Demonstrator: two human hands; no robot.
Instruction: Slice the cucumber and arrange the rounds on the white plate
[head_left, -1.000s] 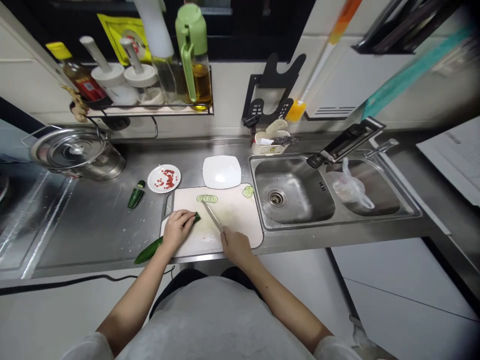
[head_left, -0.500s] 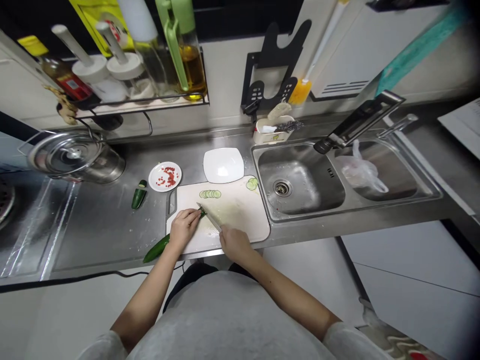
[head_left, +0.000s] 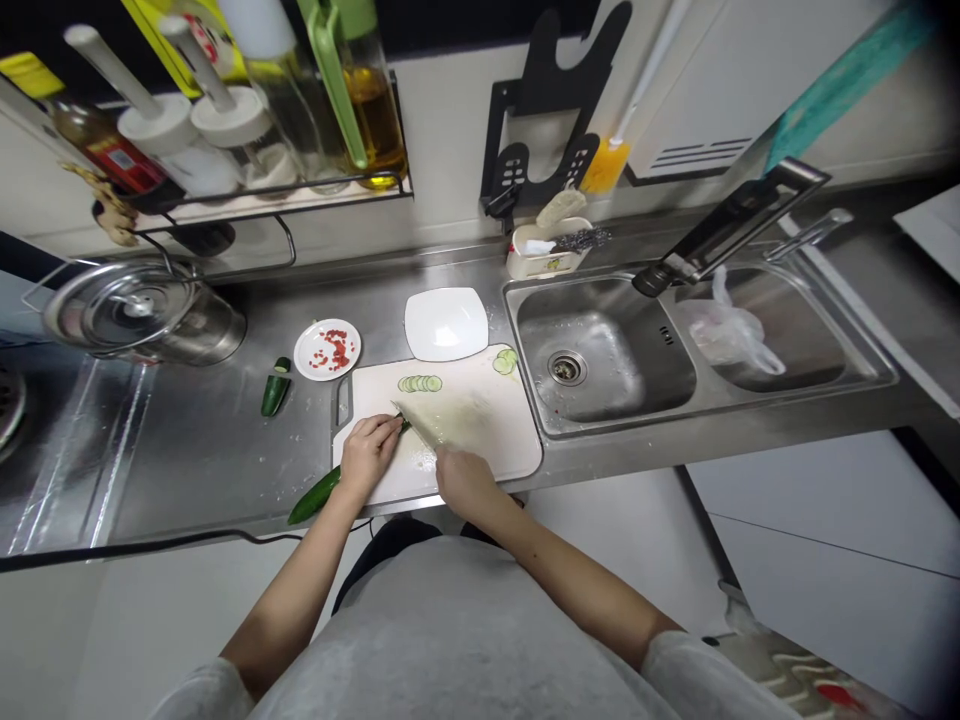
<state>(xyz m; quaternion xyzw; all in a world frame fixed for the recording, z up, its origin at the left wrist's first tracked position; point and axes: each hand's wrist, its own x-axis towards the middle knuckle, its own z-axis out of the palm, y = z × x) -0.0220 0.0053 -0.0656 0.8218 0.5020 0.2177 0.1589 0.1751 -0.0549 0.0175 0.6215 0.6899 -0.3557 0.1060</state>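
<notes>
My left hand (head_left: 367,452) is closed on a green cucumber (head_left: 318,495), whose dark end sticks out beyond my wrist over the left side of the cutting board (head_left: 495,430). In my right hand (head_left: 466,482) is the handle of a kitchen knife (head_left: 424,427); its blade slants up and left to the cucumber's cut end by my left fingertips. A row of cucumber slices (head_left: 420,383) lies at the board's far side, and a small pile of slices (head_left: 505,361) rests in its far right corner.
Behind the board stands a white square plate (head_left: 446,325). A round plate (head_left: 327,350) with red chopped bits and a cucumber stub (head_left: 276,388) are to the left, near a steel pot (head_left: 161,315). At right is a double sink (head_left: 607,360) with a plastic bag (head_left: 731,330).
The knife blade has tilted, so more of its flat side shows. Both hands stay at nearly the same place. The whole view has shifted slightly.
</notes>
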